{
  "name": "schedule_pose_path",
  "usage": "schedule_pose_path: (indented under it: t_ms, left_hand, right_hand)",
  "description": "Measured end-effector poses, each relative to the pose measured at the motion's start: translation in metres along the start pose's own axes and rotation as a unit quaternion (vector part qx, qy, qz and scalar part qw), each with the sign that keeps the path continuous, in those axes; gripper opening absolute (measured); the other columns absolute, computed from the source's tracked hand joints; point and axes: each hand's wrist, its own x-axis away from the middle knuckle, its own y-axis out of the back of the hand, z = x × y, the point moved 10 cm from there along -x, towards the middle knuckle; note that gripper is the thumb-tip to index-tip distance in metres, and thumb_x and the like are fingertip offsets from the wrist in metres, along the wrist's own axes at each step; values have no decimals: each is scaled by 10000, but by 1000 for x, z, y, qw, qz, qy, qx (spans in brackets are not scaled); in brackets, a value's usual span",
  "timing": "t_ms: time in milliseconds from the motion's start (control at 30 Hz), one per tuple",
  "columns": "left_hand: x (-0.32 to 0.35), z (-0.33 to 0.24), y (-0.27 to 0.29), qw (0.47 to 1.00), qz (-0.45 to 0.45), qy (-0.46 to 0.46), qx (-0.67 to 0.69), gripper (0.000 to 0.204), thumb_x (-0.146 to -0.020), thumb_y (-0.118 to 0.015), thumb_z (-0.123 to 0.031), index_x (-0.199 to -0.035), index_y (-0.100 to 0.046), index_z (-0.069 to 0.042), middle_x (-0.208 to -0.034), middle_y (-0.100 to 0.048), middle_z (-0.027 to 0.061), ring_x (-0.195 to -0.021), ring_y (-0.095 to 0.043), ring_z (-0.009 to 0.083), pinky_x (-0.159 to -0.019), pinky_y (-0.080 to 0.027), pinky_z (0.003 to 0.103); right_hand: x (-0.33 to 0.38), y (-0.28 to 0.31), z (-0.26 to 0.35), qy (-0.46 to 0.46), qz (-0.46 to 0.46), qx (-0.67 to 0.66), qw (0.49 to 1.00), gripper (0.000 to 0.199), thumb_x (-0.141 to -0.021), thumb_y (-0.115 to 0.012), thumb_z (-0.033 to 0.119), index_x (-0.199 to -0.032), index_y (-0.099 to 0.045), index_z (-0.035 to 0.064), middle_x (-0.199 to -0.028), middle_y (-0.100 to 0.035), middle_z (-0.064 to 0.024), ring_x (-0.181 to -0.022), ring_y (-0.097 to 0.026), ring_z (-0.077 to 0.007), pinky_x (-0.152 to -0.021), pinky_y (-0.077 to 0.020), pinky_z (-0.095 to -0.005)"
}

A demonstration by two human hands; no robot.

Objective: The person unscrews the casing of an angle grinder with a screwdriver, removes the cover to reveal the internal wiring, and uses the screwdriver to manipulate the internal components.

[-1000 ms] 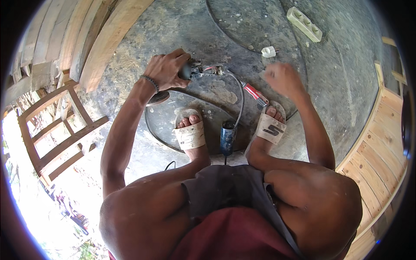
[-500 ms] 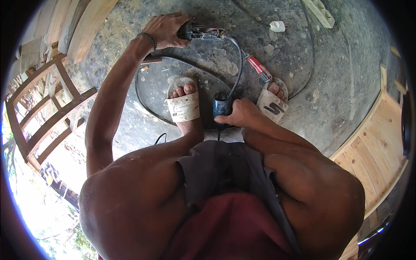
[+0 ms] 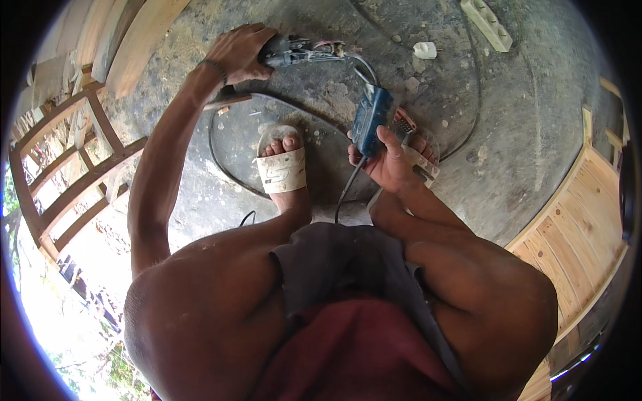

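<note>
My left hand (image 3: 242, 55) is wrapped round the dark end of an opened power tool (image 3: 311, 52), whose wiring and inner parts lie bare. A black cord (image 3: 348, 187) leads out of the tool's right end and passes through a blue housing cover (image 3: 373, 121). My right hand (image 3: 394, 162) holds that cover upright between thumb and fingers, raised in front of my right foot. Partly hidden behind the cover is a red handle (image 3: 405, 119), seemingly a screwdriver's. The tips of my left fingers are partly out of sight behind the tool.
On the concrete floor lie a white plug (image 3: 426, 49) and a white power strip (image 3: 487, 25). Cord loops run round my sandalled feet. Wooden boards (image 3: 144, 40) and a wooden frame (image 3: 73, 167) stand at left, a slatted wood panel (image 3: 575, 234) at right.
My right hand has lifted the blue cover from between my feet, up and to the right along the cord toward the tool. My left hand and the tool have shifted slightly left.
</note>
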Motion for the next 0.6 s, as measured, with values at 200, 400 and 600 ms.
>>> schedule_pose_path:
  t_ms: [200, 400, 600]
  left_hand:
    - [49, -10, 73, 984, -160, -68, -40, 761, -554, -842, -168, -1263, -577, -85, -1193, -626, 114, -1105, -606, 338, -941, -524, 441]
    - [82, -3, 134, 951, -268, -100, -118, 699, -679, -815, -329, -1285, -569, -83, -1209, -620, 113, -1088, -605, 349, -907, -527, 439]
    - [105, 3, 150, 921, -314, -121, -196, 657, -824, -717, -529, -1244, -603, -37, -1160, -627, 154, -1043, -619, 365, -864, -522, 470]
  right_hand:
    - [-3, -22, 61, 100, -5, 194, 976, 744, -842, -806, 207, -1425, -370, 53, -1114, -579, -80, -911, -642, -228, -716, -511, -360]
    - [18, -95, 108, 282, 75, 293, 911, 790, -804, -800, 66, -1467, -371, 47, -1289, -567, -123, -1102, -598, -184, -948, -504, -329]
    - [45, -124, 112, 342, 14, 486, 804, 831, -738, -861, 85, -1438, -415, 56, -1340, -515, -116, -1171, -558, -172, -964, -507, -325]
